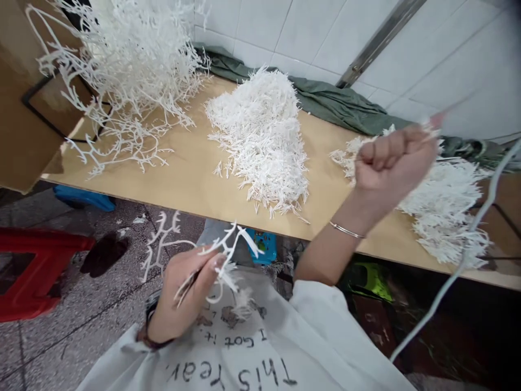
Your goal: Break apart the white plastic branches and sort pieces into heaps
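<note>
Leftmost, at nine o'clock, stands one brown cardboard box (pixel 20 108), its contents hidden. Three white plastic heaps lie on the tan wooden tabletop (pixel 191 174): tangled branching frames (pixel 122 70) at eleven o'clock, a pile of short sprigs (pixel 260 136) at twelve, and a second sprig pile (pixel 443 212) at three. At seven o'clock, below the table edge, the left hand (pixel 179 296) pinches one white branching plastic frame (pixel 191 247), which fans up from its fingertips. At two o'clock the raised right hand (pixel 391 163) is clenched in a fist; what it grips is blurred.
</note>
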The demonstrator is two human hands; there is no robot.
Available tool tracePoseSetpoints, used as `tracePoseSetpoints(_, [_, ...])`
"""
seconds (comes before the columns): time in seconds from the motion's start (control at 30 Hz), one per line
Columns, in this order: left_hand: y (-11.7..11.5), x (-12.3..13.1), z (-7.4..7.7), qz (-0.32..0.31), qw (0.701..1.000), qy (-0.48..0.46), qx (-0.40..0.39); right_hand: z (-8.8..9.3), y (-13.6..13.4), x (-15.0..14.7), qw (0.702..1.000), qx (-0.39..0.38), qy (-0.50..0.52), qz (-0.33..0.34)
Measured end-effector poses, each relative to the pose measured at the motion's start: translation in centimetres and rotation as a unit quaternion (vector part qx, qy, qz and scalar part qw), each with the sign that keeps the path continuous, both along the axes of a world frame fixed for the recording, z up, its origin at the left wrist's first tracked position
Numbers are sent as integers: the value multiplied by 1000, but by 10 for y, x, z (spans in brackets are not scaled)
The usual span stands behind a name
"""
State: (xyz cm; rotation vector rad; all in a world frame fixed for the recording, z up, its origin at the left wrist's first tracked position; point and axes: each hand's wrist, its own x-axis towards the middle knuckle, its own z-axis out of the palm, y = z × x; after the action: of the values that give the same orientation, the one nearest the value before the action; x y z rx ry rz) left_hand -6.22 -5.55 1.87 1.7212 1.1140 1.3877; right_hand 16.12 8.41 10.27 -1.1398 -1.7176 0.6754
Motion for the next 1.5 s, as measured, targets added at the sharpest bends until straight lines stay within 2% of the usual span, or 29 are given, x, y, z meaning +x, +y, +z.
tracePoseSetpoints(0.07, [-2, -2, -5, 20, 999, -15, -25, 18, 5, 16, 992, 73, 88, -52])
tracePoseSetpoints(0.1, [-1, -1, -7, 24, 999, -31, -37, 23, 7, 17, 989, 87, 100, -66])
tracePoseSetpoints(0.17, [5, 4, -10, 14, 995, -75, -61, 23, 12, 8, 992, 72, -9, -102])
tracePoseSetpoints(0.2, [8, 7, -11, 9, 993, -94, -72, 18, 17, 2, 986, 55, -94, -128])
tracePoseSetpoints(0.27, [12, 11, -11, 1, 989, -113, -94, 1, 31, -6, 949, 31, -248, -191])
tracePoseSetpoints(0.33, [13, 12, -11, 9, 988, -115, -107, -17, 45, -6, 912, 11, -321, -253])
tracePoseSetpoints(0.37, [13, 12, -11, 20, 988, -113, -105, -25, 49, -3, 904, 4, -337, -261])
tracePoseSetpoints(0.4, [14, 11, -11, 34, 988, -110, -100, -32, 49, -2, 904, 6, -342, -258])
tracePoseSetpoints(0.47, [17, 11, -11, 64, 991, -91, -81, -40, 36, -3, 940, 40, -274, -198])
tracePoseSetpoints(0.53, [22, 13, -10, 79, 994, -51, -60, -42, 9, -13, 985, 73, -150, -47])
tracePoseSetpoints(0.57, [24, 14, -8, 79, 995, -29, -51, -43, -8, -21, 991, 62, -99, 59])
tracePoseSetpoints(0.6, [27, 15, -7, 76, 996, -11, -39, -45, -25, -30, 983, 41, -73, 162])
tracePoseSetpoints(0.63, [28, 17, -5, 67, 997, 6, -31, -46, -41, -38, 976, 27, -64, 207])
tracePoseSetpoints(0.67, [29, 18, -3, 55, 998, 21, -25, -48, -54, -45, 974, 18, -62, 218])
tracePoseSetpoints(0.73, [29, 20, 2, 13, 999, 38, -18, -51, -70, -52, 979, 17, -60, 193])
tracePoseSetpoints(0.83, [21, 17, 4, -46, 998, 39, -7, -45, -65, -40, 992, 51, 11, 118])
tracePoseSetpoints(0.9, [13, 12, 1, -51, 998, 27, -2, -34, -48, -19, 982, 127, 136, -14])
tracePoseSetpoints(0.93, [10, 9, -1, -41, 999, 19, -6, -28, -37, -7, 957, 180, 201, -104])
tracePoseSetpoints(0.97, [7, 7, -4, -24, 1000, 11, -16, -23, -26, 5, 934, 224, 225, -167])
tracePoseSetpoints(1.0, [5, 5, -7, -7, 1000, 4, -30, -21, -15, 15, 922, 252, 188, -224])
tracePoseSetpoints(1.03, [5, 4, -10, 10, 999, -4, -44, -21, -5, 23, 941, 227, 97, -231])
tracePoseSetpoints(1.07, [7, 4, -13, 27, 998, -11, -61, -24, 6, 28, 958, 182, -18, -223])
tracePoseSetpoints(1.1, [10, 5, -14, 41, 996, -18, -74, -29, 16, 31, 961, 120, -144, -204])
tracePoseSetpoints(1.17, [18, 8, -17, 61, 994, -27, -89, -42, 34, 32, 924, 5, -346, -164])
tracePoseSetpoints(1.23, [27, 11, -19, 75, 991, -32, -108, -53, 47, 29, 892, -23, -422, -159])
tracePoseSetpoints(1.3, [34, 12, -20, 78, 988, -38, -129, -57, 50, 23, 911, 11, -386, -143])
tracePoseSetpoints(1.4, [40, 14, -20, 86, 987, -31, -129, -57, 30, 8, 966, 83, -230, -84])
tracePoseSetpoints(1.5, [42, 17, -18, 94, 990, 1, -101, -61, -10, -16, 985, 98, -125, 60])
